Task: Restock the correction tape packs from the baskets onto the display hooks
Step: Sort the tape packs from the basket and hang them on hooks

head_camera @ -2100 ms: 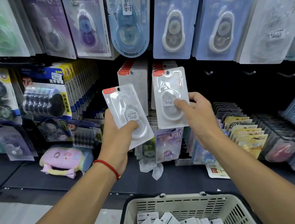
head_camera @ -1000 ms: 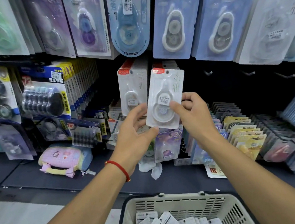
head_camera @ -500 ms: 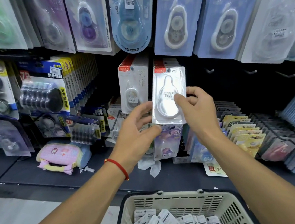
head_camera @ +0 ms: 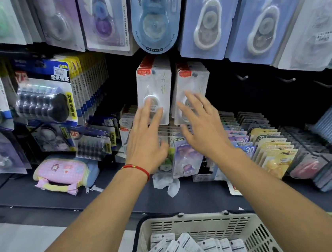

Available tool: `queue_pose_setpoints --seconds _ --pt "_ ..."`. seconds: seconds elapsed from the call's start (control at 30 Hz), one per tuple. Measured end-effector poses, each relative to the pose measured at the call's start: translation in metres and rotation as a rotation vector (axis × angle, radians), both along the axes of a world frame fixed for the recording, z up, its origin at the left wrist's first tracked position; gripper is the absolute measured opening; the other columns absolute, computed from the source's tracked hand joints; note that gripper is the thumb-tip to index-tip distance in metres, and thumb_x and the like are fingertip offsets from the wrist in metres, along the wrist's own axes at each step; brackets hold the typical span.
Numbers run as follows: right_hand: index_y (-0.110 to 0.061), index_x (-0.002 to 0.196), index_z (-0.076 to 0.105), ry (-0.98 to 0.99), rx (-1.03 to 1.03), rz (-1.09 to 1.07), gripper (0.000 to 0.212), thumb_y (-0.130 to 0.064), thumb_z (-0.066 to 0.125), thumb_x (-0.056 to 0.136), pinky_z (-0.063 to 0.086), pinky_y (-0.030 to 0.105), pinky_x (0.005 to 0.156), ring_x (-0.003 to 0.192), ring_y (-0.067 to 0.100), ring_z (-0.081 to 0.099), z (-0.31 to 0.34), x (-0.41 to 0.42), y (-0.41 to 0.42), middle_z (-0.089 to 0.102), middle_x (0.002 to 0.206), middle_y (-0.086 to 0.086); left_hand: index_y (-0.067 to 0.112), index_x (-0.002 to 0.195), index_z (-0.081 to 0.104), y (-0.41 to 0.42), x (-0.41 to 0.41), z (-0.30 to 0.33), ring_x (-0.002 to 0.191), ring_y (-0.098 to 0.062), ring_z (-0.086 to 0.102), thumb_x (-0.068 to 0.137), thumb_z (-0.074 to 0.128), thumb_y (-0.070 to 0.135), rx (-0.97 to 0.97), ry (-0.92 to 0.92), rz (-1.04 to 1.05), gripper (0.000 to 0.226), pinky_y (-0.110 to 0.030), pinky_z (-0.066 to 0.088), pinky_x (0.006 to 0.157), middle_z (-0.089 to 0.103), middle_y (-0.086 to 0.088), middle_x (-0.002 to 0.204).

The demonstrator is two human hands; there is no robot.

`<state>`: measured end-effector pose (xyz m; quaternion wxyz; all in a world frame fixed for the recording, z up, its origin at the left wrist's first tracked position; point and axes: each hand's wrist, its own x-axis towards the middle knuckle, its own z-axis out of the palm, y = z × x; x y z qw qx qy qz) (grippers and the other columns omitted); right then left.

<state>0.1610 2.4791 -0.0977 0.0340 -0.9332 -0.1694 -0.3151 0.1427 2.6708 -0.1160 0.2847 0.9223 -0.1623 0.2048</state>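
Correction tape packs hang in two white stacks on adjacent display hooks at mid-shelf: a left stack (head_camera: 154,90) and a right stack (head_camera: 192,87), each card with a red tab at its top. We note the left hand (head_camera: 145,140) spread flat with straight fingers (head_camera: 147,109), whose tips lie over the lower part of the left stack's front pack. The right hand (head_camera: 202,130) is likewise splayed, its fingers (head_camera: 194,102) over the lower part of the right stack; neither hand holds anything. Motion blur keeps us from telling whether the tips press the packs or sit just off them. A red string bracelet (head_camera: 136,168) circles the left wrist. Below the arms, a beige plastic basket (head_camera: 195,224) holds more packs (head_camera: 187,251) lying backs up. To the right of the right stack, bare hooks (head_camera: 286,80) project from the dark back panel. A pink pouch (head_camera: 62,175) rests on the shelf at lower left.
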Motion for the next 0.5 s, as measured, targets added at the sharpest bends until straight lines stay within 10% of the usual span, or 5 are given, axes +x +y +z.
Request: queue_pose_setpoints --seconds 0.5 --pt "-0.025 0.165 0.028 0.147 -0.159 -0.212 0.084 -0.012 0.063 0.09 0.042 0.058 0.115 0.163 0.029 0.004 0.008 0.111 -0.007 0.004 0.177 0.0 0.027 0.167 0.016 0.011 0.008 -0.012 0.162 -0.02 -0.006 0.088 0.069 0.005 0.064 0.014 -0.036 0.098 -0.041 0.041 0.118 -0.021 0.009 0.173"
